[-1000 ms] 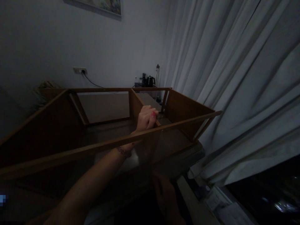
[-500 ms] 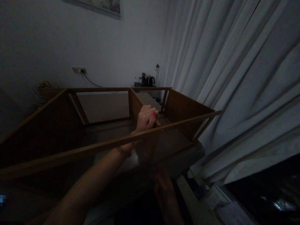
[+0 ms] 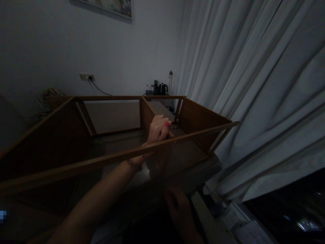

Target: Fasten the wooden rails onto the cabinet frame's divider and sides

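A wooden furniture frame (image 3: pixel 122 156), open on top and along its near side, rests on a dark padded surface. My left arm passes beneath its near rail. Inside, my left hand (image 3: pixel 157 128) is closed around the upper edge of the wooden divider (image 3: pixel 149 110), thumb with a pink-red nail on top. Lower down, in deep shadow in front of the frame, is my right hand (image 3: pixel 179 206). Its fingers are curled in, and what they hold, if anything, is too dark to make out. It appears apart from the near rail.
White curtains (image 3: pixel 228 67) hang close along the right. At the back, a black kettle (image 3: pixel 163 88) stands on a small dark table. A cord runs from a wall socket (image 3: pixel 86 77) behind the frame. Boxes or papers (image 3: pixel 236 217) lie low at the right.
My right hand was blurred with its fingers reaching further forward; now it is lower and more curled. My left hand keeps its grip on the divider.
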Available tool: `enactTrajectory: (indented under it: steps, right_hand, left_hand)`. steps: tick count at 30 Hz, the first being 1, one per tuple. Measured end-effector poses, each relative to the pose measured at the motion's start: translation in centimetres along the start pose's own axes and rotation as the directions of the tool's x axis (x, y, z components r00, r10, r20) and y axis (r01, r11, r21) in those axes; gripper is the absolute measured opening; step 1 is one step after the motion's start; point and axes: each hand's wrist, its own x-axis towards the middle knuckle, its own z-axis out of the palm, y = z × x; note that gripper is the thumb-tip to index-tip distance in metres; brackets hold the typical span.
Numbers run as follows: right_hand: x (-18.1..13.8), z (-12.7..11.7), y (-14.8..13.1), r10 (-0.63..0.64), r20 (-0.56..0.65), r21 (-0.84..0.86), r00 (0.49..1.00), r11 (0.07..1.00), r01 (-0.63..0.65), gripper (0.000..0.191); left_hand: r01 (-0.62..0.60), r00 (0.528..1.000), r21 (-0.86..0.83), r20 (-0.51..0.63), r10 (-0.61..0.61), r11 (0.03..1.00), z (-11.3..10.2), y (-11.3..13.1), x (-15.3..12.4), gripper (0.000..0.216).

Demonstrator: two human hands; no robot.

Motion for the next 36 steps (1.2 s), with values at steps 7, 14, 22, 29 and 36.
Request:
enactTrajectory:
  steps: [7,14,22,29,36]
  right_hand:
    - [0.4,-1.2,0.3,-0.208,0.094,-0.1,0.974,0.971,0.217,0.015]
    - [0.6,-0.6,0.2,-0.358,0.062,-0.225,0.931,0.904,0.363,0.031]
    - [0.0,0.3,0.5,-0.434,-0.075,-0.482,0.898,0.804,0.349,0.032]
    - [0.6,-0.7,0.9,-0.436,-0.085,-0.515,0.896,0.789,0.335,0.029]
    - [0.9,-0.2,0.4,-0.39,-0.101,-0.554,0.915,0.786,0.274,0.036]
  left_hand:
    - [0.006,1.0,0.008,-0.006,-0.006,1.0,-0.2,0.3,0.2,0.047]
    - [-0.011,1.0,0.032,0.001,0.011,0.999,0.0,-0.2,0.0,0.046]
    - [-0.001,1.0,0.0,-0.015,0.001,1.0,0.0,0.0,0.0,0.046]
    - [0.009,1.0,0.007,-0.015,-0.009,1.0,0.1,-0.1,-0.1,0.047]
    - [0.032,0.999,-0.011,-0.001,-0.032,0.999,0.0,0.1,0.0,0.046]
